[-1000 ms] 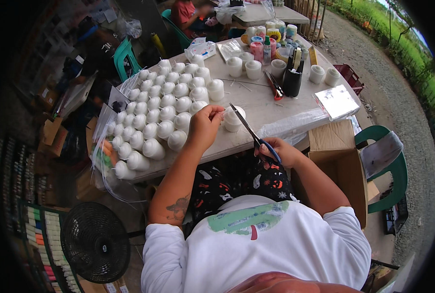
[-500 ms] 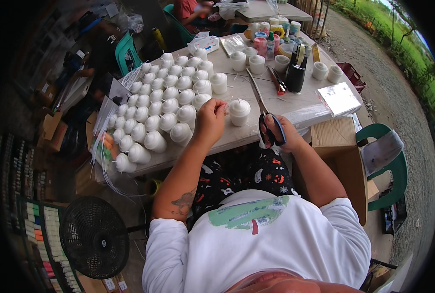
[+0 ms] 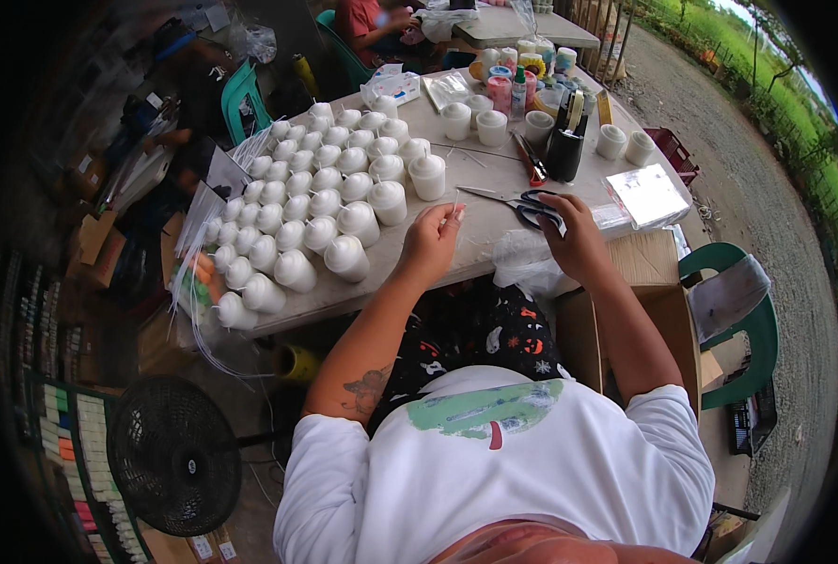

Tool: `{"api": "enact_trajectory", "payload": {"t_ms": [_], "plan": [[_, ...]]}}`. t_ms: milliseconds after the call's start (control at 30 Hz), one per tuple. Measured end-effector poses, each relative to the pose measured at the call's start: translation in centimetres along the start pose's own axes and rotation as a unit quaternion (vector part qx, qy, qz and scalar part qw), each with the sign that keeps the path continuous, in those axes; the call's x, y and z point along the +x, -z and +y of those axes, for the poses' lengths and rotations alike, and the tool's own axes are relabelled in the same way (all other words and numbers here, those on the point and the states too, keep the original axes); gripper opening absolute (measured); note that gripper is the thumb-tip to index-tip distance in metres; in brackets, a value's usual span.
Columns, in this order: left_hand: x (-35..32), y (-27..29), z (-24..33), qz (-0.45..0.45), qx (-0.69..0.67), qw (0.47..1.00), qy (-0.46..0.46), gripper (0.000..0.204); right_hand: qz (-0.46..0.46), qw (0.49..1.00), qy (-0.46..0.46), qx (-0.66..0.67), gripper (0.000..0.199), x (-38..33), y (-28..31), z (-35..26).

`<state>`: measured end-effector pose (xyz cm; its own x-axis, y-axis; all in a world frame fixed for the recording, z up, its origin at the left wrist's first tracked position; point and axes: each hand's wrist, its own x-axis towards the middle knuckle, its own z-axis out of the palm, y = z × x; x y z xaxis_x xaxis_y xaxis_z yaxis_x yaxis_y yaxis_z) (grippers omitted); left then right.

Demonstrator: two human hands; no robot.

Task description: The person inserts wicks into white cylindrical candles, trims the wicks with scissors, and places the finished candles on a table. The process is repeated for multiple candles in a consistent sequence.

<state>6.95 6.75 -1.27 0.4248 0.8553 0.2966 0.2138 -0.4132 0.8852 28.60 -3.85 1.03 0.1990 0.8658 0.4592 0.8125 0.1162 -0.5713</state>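
Observation:
My left hand (image 3: 428, 246) is raised over the table's near edge, thumb and fingertips pinched together. A thin pale bit seems to show at the fingertips, too small to name. My right hand (image 3: 577, 237) is at the dark-handled scissors (image 3: 494, 197), fingers stretched loosely over the handles. The scissors lie on the tabletop, blades pointing left toward my left hand. Left of my hands stand several rows of white candles (image 3: 358, 222) with pale wicks on top. Nearest beyond my left hand is the white candle (image 3: 427, 179) at the group's right end.
Beyond the scissors are red-handled pliers (image 3: 533, 162), a black tape dispenser (image 3: 565, 150) and more white candles (image 3: 491, 128). Clear plastic wrap (image 3: 522, 258) hangs at the near edge. A cardboard box (image 3: 640, 258) and green chair (image 3: 757, 329) stand right; a fan (image 3: 174, 456) stands left.
The candle that stood between my hands is now at the right end of the group. The scissors, upright in my right hand before, lie flat on the table. My left hand has shifted right.

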Motion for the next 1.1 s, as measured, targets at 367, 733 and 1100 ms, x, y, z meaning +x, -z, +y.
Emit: {"api": "enact_trajectory", "payload": {"t_ms": [367, 733, 1100], "plan": [[-7.3, -0.3, 4.5, -0.217, -0.213, 0.944, 0.125, 0.028, -0.132, 0.711, -0.176, 0.668, 0.018, -5.3, -3.5, -6.2], [-6.9, -0.2, 6.3, -0.033, -0.054, 0.978, -0.200, 0.004, -0.186, 0.829, -0.144, 0.508, 0.013, -6.2, -0.7, -6.7], [5.9, -4.6, 4.2, -0.146, -0.110, 0.982, 0.044, 0.020, -0.046, 0.623, -0.231, 0.746, 0.015, -5.3, -1.0, -1.5]]}}
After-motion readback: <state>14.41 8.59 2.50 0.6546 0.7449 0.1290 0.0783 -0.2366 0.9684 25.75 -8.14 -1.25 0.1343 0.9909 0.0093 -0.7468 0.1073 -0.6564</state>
